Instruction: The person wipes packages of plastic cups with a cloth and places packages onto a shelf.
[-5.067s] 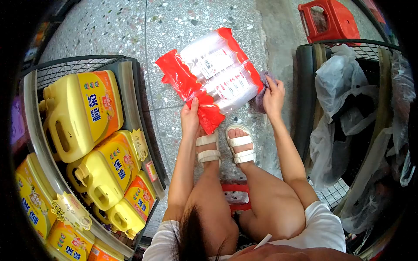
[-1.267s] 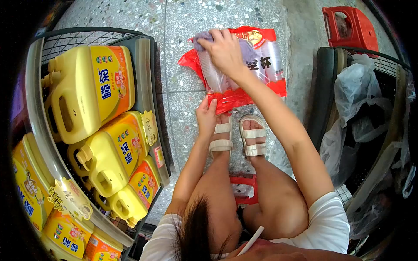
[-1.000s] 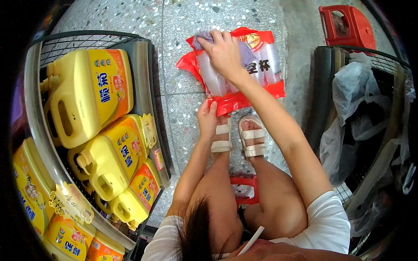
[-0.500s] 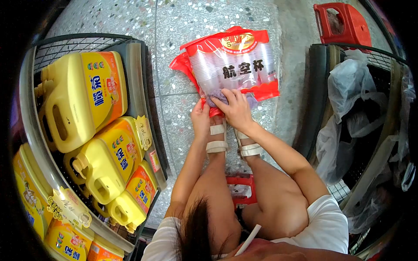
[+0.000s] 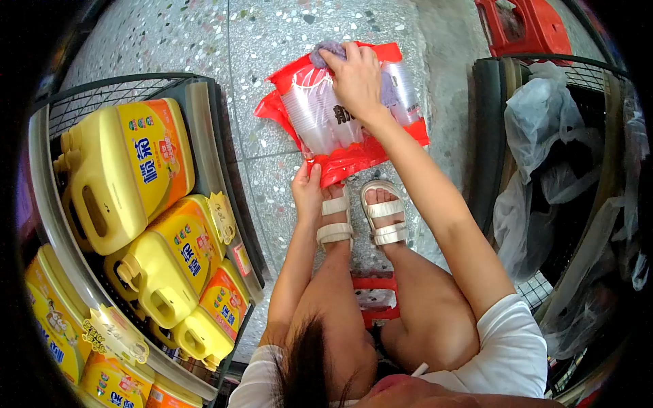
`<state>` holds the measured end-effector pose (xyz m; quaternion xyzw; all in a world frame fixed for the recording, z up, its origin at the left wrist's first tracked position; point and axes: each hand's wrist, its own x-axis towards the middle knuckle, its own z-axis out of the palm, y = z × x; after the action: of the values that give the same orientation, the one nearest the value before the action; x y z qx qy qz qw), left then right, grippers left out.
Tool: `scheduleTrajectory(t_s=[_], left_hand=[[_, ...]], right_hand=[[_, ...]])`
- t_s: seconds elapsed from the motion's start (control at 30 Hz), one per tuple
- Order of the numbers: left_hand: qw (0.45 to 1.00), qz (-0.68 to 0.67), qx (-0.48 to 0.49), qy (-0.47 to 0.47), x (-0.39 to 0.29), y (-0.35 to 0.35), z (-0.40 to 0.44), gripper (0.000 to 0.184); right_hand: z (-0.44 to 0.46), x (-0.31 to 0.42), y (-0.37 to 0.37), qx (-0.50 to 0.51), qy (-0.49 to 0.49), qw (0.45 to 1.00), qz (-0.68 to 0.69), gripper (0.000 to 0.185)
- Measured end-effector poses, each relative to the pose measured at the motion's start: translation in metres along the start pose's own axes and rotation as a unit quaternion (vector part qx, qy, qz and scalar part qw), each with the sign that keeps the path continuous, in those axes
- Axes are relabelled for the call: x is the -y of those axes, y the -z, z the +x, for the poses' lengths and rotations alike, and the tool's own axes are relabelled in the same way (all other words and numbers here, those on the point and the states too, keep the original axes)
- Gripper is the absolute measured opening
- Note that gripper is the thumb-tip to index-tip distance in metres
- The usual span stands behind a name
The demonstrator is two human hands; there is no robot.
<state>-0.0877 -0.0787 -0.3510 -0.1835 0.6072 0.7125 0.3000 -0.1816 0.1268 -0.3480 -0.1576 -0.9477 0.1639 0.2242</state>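
A red and clear plastic package (image 5: 309, 109) of stacked disposable plastic cups lies on the floor in front of my feet. My left hand (image 5: 307, 194) is closed on its near left corner, the red film pinched between thumb and fingers. My right hand (image 5: 358, 78) grips a purple-grey cloth (image 5: 327, 53) and presses it on the package's far red edge. More of the cloth shows to the right of that hand, over the clear film. The right hand and forearm cover part of the printed black characters.
Yellow jugs (image 5: 160, 146) with orange labels fill the wire-sided shelf on the left. Another rack on the right holds crumpled clear plastic bags (image 5: 537, 102). A red plastic stool (image 5: 527, 30) stands at the far right. Another red stool (image 5: 374, 299) is beneath me.
My right hand has moved with the cloth from the package's near edge up to its far edge. My left hand still holds the near corner. The view has shifted slightly.
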Motion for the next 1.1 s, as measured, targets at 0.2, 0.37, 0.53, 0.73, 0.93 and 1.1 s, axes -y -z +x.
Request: scheduleTrajectory(t_s=[0.2,0.37,0.53,0.73,0.93,1.1], left_hand=[[1.000,0.022,0.001,0.010,0.019,0.013,0.009,0.028],[1.000,0.008,-0.001,0.008,0.023,0.016,0.011,0.028],[1.000,-0.009,0.011,0.004,0.021,0.015,0.010,0.028],[1.000,-0.009,0.002,0.003,0.022,0.015,0.010,0.027],[1.000,0.003,0.022,-0.008,0.028,0.018,0.014,0.027],[0.999,0.021,0.030,-0.021,0.034,0.020,0.018,0.028]], right_hand=[[-0.019,-0.001,0.015,0.033,-0.016,0.999,0.002,0.044],[-0.079,0.002,0.041,0.065,-0.019,0.997,0.031,0.053],[-0.141,-0.005,0.051,0.089,0.000,0.995,0.044,0.055],[-0.162,-0.007,0.055,0.096,0.001,0.994,0.049,0.055],[-0.105,-0.009,0.050,0.056,-0.012,0.998,0.003,0.047],[-0.039,-0.016,0.034,0.036,-0.030,0.999,0.002,0.047]])
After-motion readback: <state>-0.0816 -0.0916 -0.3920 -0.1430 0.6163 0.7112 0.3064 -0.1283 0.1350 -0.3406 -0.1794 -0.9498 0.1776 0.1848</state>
